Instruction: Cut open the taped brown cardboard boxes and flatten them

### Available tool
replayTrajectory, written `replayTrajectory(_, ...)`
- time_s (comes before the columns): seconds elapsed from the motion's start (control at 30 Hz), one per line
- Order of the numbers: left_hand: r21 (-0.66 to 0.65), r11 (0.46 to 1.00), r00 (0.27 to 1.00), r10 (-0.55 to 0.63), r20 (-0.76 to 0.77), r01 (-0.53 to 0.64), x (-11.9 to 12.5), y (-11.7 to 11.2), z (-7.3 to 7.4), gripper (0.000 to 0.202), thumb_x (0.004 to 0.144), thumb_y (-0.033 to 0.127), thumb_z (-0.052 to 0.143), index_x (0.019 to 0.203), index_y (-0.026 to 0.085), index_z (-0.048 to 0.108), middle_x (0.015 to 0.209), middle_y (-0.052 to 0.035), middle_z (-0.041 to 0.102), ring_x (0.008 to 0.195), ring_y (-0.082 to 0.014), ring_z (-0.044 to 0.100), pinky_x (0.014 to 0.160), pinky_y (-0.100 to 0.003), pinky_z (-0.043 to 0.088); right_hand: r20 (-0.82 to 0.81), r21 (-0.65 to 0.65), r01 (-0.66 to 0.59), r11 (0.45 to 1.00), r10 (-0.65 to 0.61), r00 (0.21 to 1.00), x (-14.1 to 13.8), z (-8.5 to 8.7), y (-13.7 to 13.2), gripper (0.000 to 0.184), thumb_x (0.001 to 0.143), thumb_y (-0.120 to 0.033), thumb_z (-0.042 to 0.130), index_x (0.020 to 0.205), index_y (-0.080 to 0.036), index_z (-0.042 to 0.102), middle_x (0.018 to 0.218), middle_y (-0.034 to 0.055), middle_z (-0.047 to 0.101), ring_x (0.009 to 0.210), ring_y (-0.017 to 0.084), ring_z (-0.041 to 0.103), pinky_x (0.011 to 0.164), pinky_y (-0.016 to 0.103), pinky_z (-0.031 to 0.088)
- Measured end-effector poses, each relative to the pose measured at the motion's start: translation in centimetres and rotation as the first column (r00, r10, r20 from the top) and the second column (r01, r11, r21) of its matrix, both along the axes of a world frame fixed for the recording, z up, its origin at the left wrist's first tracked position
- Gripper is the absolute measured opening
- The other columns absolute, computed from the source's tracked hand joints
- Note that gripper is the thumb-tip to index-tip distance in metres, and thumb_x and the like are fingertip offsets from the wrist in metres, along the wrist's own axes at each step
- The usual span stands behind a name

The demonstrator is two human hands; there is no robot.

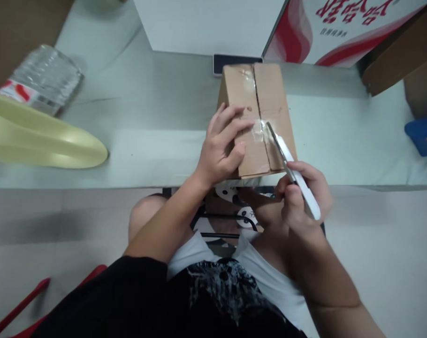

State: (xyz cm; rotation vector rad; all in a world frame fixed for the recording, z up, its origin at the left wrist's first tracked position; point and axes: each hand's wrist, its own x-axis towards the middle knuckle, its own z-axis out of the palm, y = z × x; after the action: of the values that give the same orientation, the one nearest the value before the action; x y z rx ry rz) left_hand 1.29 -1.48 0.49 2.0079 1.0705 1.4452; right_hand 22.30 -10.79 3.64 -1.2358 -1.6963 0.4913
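A small brown cardboard box (270,94) stands at the near edge of the pale table (157,122), its top flaps joined by clear tape along the middle seam. My left hand (222,148) lies on the box's left flap, fingers curled and pressing down on it. My right hand (303,192) is closed round a white-handled utility knife (291,166). The knife's blade tip touches the crumpled tape at the seam, about halfway along the box.
A dark phone (222,63) lies behind the box. A large white and red printed carton (340,28) stands at the back. A pale yellow plastic piece (41,138) and a clear wrapped pack (44,77) lie at the left. A blue object (423,134) sits at the right edge.
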Motion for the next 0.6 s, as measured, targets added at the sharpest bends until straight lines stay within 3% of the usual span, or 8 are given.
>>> replayTrajectory(0.37, -0.107, 0.994, 0.985, 0.007, 0.174, 0.012, 0.4, 0.0, 0.5, 0.046, 0.088, 0.068, 0.059, 0.113, 0.032, 0.074, 0.140, -0.0042, 0.065, 0.142, -0.0337, 0.051, 0.130, -0.054, 0.025, 0.133, 0.017, 0.077, 0.997, -0.079, 0.988, -0.9, 0.3, 0.0, 0.040, 0.104, -0.051, 0.044, 0.128, -0.023, 0.059, 0.068, -0.0016, 0.062, 0.054, 0.014, 0.060, 0.055, 0.029, 0.053)
replayTrajectory(0.6, -0.065, 0.998, 0.990, -0.012, 0.141, 0.022, 0.3, 0.0, 0.4, 0.046, 0.090, 0.067, 0.055, 0.115, 0.032, 0.073, 0.142, -0.0043, 0.063, 0.141, -0.0324, 0.051, 0.131, -0.052, 0.024, 0.237, 0.123, 0.081, 0.989, -0.109, 0.965, -2.1, 1.4, 0.2, 0.030, 0.104, -0.040, 0.050, 0.126, -0.024, 0.064, 0.076, 0.0006, 0.070, 0.057, 0.015, 0.064, 0.055, 0.029, 0.055)
